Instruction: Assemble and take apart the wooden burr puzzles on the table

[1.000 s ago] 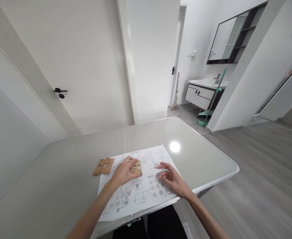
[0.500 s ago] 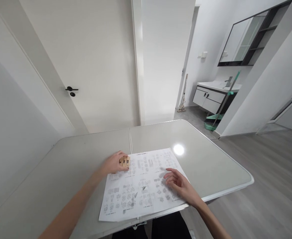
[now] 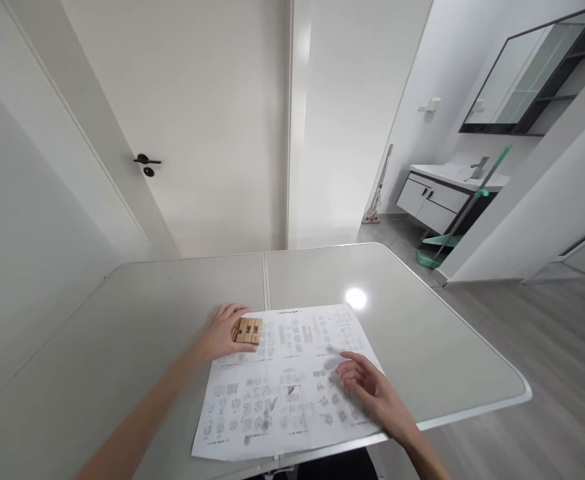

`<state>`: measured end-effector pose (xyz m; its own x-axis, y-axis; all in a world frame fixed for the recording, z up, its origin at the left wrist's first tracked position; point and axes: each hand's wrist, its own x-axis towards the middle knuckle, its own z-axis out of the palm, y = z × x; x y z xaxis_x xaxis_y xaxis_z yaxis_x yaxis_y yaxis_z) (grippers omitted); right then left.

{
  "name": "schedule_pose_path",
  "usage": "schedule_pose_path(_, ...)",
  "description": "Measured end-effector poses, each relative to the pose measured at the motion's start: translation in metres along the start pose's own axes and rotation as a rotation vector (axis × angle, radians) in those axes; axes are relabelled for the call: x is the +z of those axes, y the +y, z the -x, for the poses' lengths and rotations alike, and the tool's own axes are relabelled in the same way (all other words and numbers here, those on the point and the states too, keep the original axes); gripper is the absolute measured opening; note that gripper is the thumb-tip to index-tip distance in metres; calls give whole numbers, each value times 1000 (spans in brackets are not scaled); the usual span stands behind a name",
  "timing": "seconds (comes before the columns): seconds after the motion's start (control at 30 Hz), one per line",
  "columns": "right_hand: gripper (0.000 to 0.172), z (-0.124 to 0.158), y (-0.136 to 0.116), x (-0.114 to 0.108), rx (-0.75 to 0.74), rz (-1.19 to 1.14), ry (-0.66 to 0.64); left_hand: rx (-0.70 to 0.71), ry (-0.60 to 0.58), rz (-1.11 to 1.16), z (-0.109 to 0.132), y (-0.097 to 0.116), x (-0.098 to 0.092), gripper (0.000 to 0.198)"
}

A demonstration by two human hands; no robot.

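Observation:
A large white printed sheet point(image 3: 292, 400) lies at the table's near edge, covered with rows of small grey prints. On its upper left corner sits a small block of wooden pieces point(image 3: 249, 330) side by side. My left hand point(image 3: 224, 333) curves around the block's left side, thumb below and fingers above, with a gap visible between palm and wood. My right hand point(image 3: 365, 387) hovers or rests over the sheet's right side, fingers loosely curled and apart, holding nothing.
The pale table point(image 3: 422, 360) has a seam down its middle and a light reflection at right. Beyond it stand a white door point(image 3: 212, 120), a sink cabinet point(image 3: 437, 200), a mop point(image 3: 380, 187) and a green dustpan point(image 3: 428, 259).
My left hand has loosened around the wooden block, showing more of it. My right hand keeps nearly the same pose. The camera view has shifted slightly.

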<state>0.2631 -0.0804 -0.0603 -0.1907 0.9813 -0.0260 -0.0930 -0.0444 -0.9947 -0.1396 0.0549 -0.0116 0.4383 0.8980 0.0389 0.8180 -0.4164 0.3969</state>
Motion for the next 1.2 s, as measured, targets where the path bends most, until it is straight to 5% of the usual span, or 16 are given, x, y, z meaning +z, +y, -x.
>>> schedule_pose_path(0.2,46,0,2,2,34,3,25,-9,43,-18,33,-19,1,105)
schedule_pose_path(0.47,47,-1,1,10,25,23,121,105,100,-188,38,-23,19,81)
schedule_pose_path(0.77,42,-1,6,12,14,128,79,64,225,-198,49,-10,24,65)
schedule_pose_path(1.2,43,3,5,15,29,179,76,-311,545,-134,135,0,48,61)
